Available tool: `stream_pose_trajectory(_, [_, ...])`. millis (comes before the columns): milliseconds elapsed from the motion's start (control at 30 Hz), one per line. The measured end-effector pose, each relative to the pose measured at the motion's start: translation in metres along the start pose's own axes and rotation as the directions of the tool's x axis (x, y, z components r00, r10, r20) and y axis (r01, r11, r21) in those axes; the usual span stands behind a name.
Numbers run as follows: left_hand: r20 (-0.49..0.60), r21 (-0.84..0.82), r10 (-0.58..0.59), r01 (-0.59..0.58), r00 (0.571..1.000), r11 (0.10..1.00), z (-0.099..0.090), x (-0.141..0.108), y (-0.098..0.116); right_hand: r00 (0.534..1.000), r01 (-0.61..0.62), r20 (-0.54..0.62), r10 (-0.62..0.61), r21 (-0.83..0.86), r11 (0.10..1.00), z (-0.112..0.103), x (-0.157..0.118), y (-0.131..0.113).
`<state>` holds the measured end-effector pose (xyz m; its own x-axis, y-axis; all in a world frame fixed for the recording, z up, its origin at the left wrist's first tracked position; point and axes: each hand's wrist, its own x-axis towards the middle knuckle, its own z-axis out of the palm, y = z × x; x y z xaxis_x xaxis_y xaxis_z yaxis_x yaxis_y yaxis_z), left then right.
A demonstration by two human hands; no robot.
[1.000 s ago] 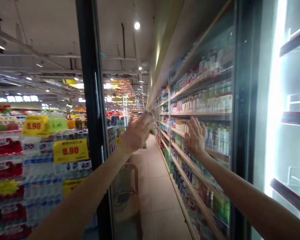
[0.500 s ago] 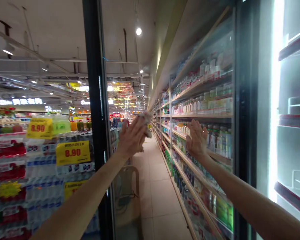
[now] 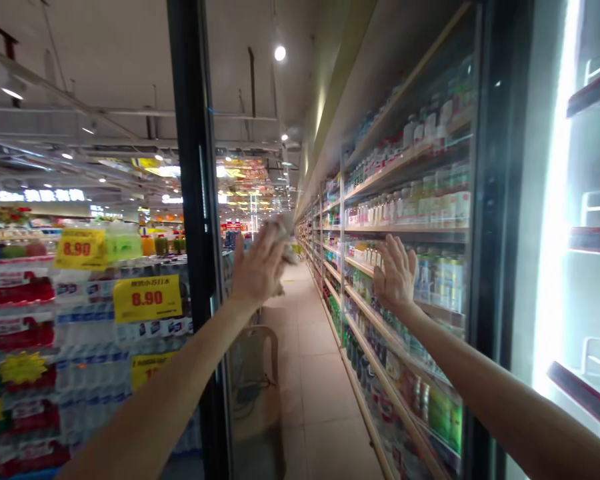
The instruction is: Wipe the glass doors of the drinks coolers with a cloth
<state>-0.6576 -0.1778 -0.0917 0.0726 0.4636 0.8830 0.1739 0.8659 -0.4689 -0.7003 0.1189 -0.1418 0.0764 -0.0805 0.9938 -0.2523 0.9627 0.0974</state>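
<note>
Centre of frame, left hand (image 3: 257,270): fingers stretched, blurred cloth (image 3: 289,250) at their right, grip hard to tell.
Right hand (image 3: 396,273): right of centre, fingers loosely spread, holding nothing.
Yellow price signs (image 3: 147,298): frame's left.

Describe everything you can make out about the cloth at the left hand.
The cloth is a small, pale greyish-beige piece, apparently soft fabric, bunched into loose folds; blur hides its weave and any pattern. It shows mainly beyond the fingertips of the left hand, with another bit peeking out below the fingers. The hand covers the rest, so its full shape cannot be told. It appears in front of the glass door's pane, on the side toward the dark upright at left; whether it touches the glass is unclear.
</note>
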Motion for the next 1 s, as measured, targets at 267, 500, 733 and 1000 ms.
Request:
stream_pose_trajectory(267, [0.088, -0.102, 0.321, -0.312, 0.943, 0.945, 0.005, -0.023, 0.044, 1.000, -0.005, 0.017, 0.005, 0.010, 1.000, -0.001, 0.000, 0.000])
stream_pose_trajectory(500, [-0.006, 0.010, 0.130, -0.130, 0.991, 0.991, 0.005, 0.004, 0.016, 1.000, -0.002, 0.020, 0.002, 0.004, 1.000, 0.000, -0.001, 0.001])
stream_pose_trajectory(733, [0.097, -0.171, 0.053, -0.036, 0.994, 0.985, -0.022, 0.036, 0.007, 1.000, -0.002, 0.007, 0.002, 0.017, 1.000, -0.001, -0.001, 0.001])
stream_pose_trajectory(1000, [-0.185, -0.066, -0.342, 0.335, 0.922, 0.940, 0.007, 0.070, 0.004, 1.000, -0.002, 0.008, 0.002, 0.012, 1.000, -0.001, -0.001, 0.002])
